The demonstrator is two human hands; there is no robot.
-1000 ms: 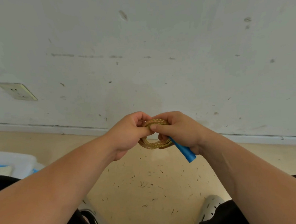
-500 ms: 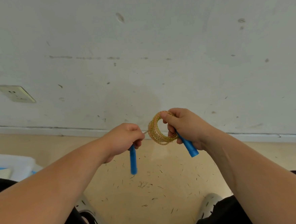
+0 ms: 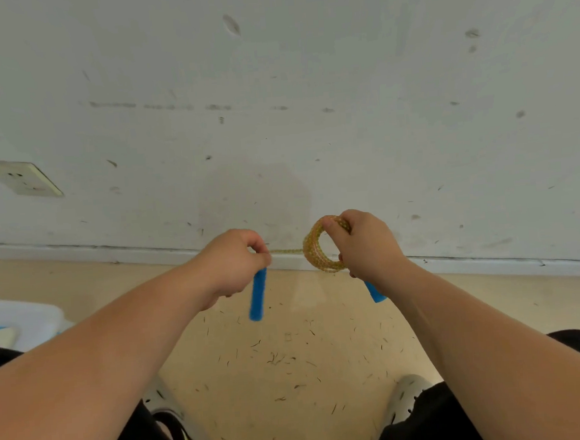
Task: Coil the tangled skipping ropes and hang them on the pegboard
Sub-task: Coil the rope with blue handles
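**Two hands, one rope, one coil**

Head view. Two bare forearms reach forward and down from the bottom corners toward a wall [image 3: 272, 83].

The left hand [image 3: 231, 261] is curled in a fist round the top of the left handle [image 3: 257, 294]. This handle is blue and hangs straight down below the fingers.

The right hand [image 3: 366, 245] pinches the coil [image 3: 315, 256] between thumb and fingers at its upper right. The coil is yellowish beaded rope, several turns thick. It stands on edge with its opening toward the camera.

The right handle [image 3: 374, 291], also blue, pokes out down and to the right beneath that hand. The wrist hides most of it, so how it is gripped cannot be told.

One strand [image 3: 285, 251] runs straight and level from the left fist to the coil's left side. The hands are apart, at about the same height, in the air above the floor [image 3: 291, 357], in front of the skirting [image 3: 112, 254].

The wall is off-white and scuffed, with a socket [image 3: 25, 178] at the left. The floor is beige and strewn with small dark bits. A white bin [image 3: 24, 314] sits at the left edge. At the bottom are black trousers and two light shoes, the left shoe [image 3: 172, 420] and the right shoe [image 3: 405, 397].
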